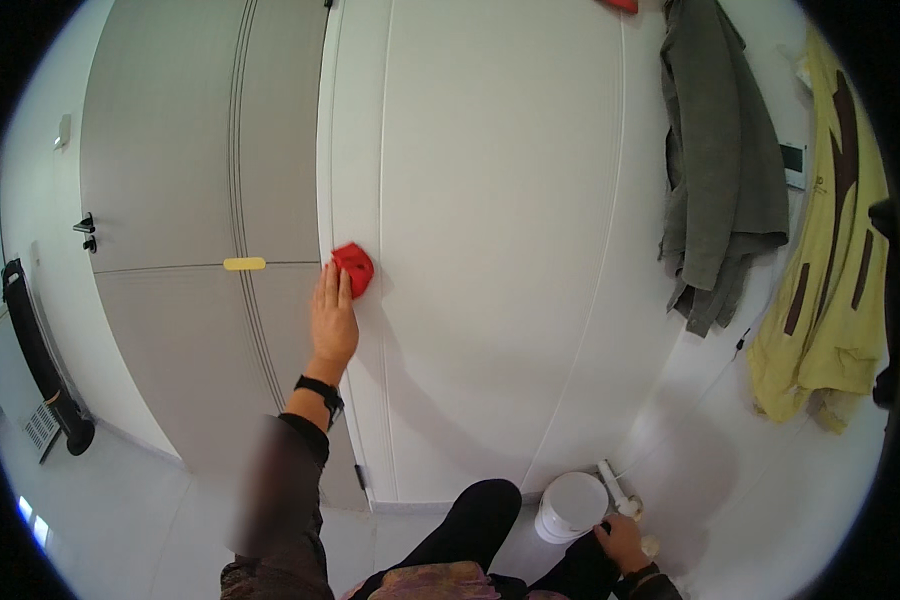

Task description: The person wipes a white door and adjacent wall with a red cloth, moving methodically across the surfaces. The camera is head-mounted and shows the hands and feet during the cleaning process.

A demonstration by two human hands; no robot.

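Observation:
My left hand [335, 315] presses a folded red cloth [354, 268] flat against the white door frame [352, 337], beside the hinge edge of a closed grey door [172, 150]. The fingers point up and lie over the cloth's left part. A dark band is on that wrist. Low on the right, my right hand [624, 541] rests by my right knee, near a white lidded bucket [572, 504]. Whether its fingers hold anything is not clear.
A grey jacket [709, 165] and a yellow garment [825, 300] hang on the right wall. A white pipe-like object [615, 487] stands behind the bucket. A long black object [41, 345] leans at far left. The door has a black handle [85, 223] and a yellow strip [244, 264].

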